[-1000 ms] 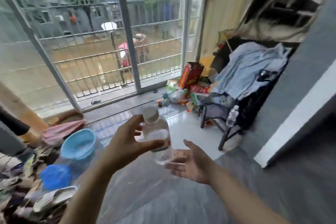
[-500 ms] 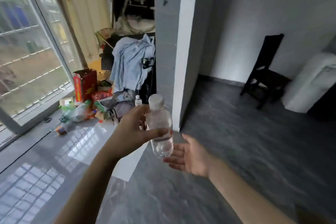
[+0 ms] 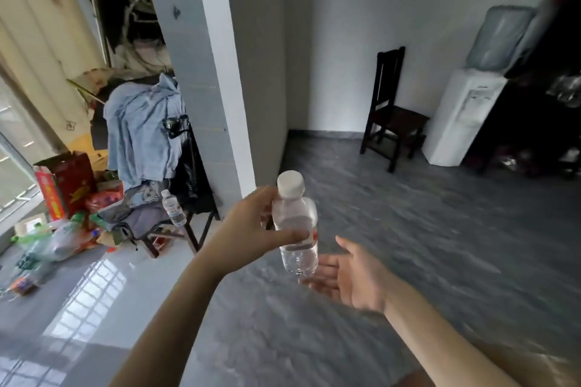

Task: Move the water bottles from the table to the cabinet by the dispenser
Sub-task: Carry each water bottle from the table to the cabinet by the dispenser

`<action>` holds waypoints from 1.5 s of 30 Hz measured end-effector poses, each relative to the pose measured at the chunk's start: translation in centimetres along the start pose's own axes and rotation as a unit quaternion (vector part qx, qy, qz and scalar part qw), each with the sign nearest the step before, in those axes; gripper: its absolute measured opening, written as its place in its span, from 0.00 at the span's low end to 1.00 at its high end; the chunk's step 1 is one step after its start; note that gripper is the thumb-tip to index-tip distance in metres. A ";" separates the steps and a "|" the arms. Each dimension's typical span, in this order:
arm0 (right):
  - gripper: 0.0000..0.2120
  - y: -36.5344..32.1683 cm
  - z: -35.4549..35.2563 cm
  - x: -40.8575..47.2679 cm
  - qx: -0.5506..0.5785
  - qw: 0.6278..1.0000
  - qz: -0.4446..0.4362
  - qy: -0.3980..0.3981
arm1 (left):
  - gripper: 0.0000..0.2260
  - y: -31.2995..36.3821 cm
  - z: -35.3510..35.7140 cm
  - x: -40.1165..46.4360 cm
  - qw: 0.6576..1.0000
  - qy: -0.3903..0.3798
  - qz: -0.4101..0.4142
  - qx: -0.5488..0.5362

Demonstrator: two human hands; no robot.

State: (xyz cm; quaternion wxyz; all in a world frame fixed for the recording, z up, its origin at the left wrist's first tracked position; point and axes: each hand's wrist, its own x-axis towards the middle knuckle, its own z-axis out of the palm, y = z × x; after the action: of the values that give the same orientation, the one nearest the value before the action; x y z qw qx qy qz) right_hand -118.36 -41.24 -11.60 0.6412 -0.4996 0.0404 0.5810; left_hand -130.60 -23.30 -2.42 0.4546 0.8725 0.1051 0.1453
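My left hand [image 3: 248, 226] grips a clear water bottle [image 3: 295, 223] with a white cap, held upright at chest height in the middle of the view. Just below and right of its base, my right hand [image 3: 352, 273] is spread palm-up and holds nothing. A white water dispenser [image 3: 462, 116] with a blue jug on top stands at the far right wall. Beside it, at the right edge, is a dark cabinet [image 3: 540, 110] with shiny items on its shelves. A second small bottle [image 3: 173, 207] leans on a cluttered chair at left.
A white pillar [image 3: 217, 72] rises straight ahead on the left. A dark wooden chair [image 3: 393, 110] stands by the back wall, left of the dispenser. Clothes, boxes and bags are piled by the window at left. Grey tiled floor [image 3: 440, 245] stretches toward the dispenser.
The view has swung right, from the window to the room with the dispenser and cabinet. The bottle stays in my left hand, with my right hand still open beneath it.
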 end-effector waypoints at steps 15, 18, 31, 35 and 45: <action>0.35 -8.6 -8.3 4.0 0.075 0.997 -0.011 -0.013 | 0.30 -0.9 5.8 15.8 0.996 -0.085 0.017 0.000; 0.35 -11.7 -9.4 6.6 0.087 0.996 -0.013 0.001 | 0.26 -1.9 6.2 20.4 0.996 -0.085 0.021 -0.003; 0.35 -25.4 -14.4 14.3 0.189 0.979 -0.053 0.050 | 0.28 -3.1 8.0 40.2 0.982 -0.169 0.063 -0.064; 0.36 -28.0 -17.3 15.1 0.210 0.974 -0.065 0.056 | 0.29 -2.6 10.4 44.4 0.976 -0.195 0.074 -0.062; 0.35 -35.7 -29.2 15.1 0.248 0.960 -0.111 0.068 | 0.32 1.8 21.6 57.0 0.957 -0.265 0.113 -0.030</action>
State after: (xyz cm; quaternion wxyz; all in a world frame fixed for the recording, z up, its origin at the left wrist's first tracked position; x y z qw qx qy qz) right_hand -70.06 -44.41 -14.52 0.8011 -0.3652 0.1711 0.4424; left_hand -69.67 -22.82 -3.76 0.4724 0.8719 -0.1232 -0.0376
